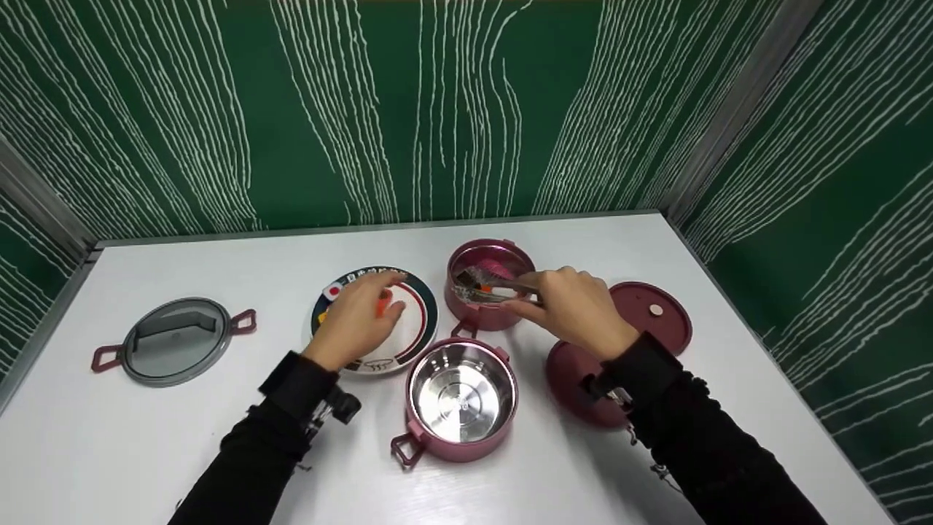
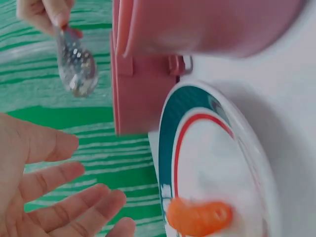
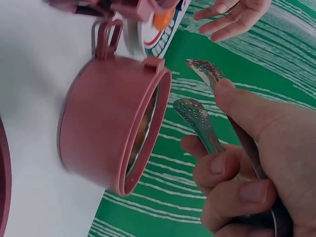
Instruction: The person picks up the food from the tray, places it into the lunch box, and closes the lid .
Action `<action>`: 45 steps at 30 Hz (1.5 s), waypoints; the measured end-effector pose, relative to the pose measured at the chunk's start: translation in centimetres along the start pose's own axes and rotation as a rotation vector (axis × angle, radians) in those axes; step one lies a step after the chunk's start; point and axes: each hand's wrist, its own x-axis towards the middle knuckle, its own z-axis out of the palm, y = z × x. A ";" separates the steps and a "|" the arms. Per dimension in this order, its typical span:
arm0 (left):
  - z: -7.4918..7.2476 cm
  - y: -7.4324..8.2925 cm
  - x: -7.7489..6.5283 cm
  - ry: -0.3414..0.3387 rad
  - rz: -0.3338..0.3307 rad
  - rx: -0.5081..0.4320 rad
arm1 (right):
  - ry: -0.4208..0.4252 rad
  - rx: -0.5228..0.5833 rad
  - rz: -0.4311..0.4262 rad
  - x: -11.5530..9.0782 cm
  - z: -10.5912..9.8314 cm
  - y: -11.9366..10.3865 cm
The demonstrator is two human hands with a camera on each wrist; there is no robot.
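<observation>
My right hand [image 1: 576,310] grips metal tongs [image 3: 195,111] with perforated tips, held above the rim of the far pink pot [image 1: 492,319]. In the right wrist view, the tips stand apart with nothing between them. A pink piece [image 1: 496,267] and other food-like pieces show inside that pot, partly hidden by the tongs. My left hand [image 1: 357,321], its fingers spread and loosely bent, hovers over a plate [image 1: 431,310] with a dark-green and red border. A curved orange piece [image 2: 200,217] lies on the plate; my left hand touches nothing.
A second pink pot [image 1: 466,448] with a bare steel inside stands in front, close to the plate. To the left lies a glass lid [image 1: 175,346] with two red handles. Two dark-red round lids, one far [image 1: 667,332] and one near [image 1: 572,386], lie under and beside my right forearm.
</observation>
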 end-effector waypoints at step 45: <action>-0.3 -9.4 -5.9 0.137 -0.462 -0.328 | -0.188 -0.166 0.030 7.2 5.7 -11.2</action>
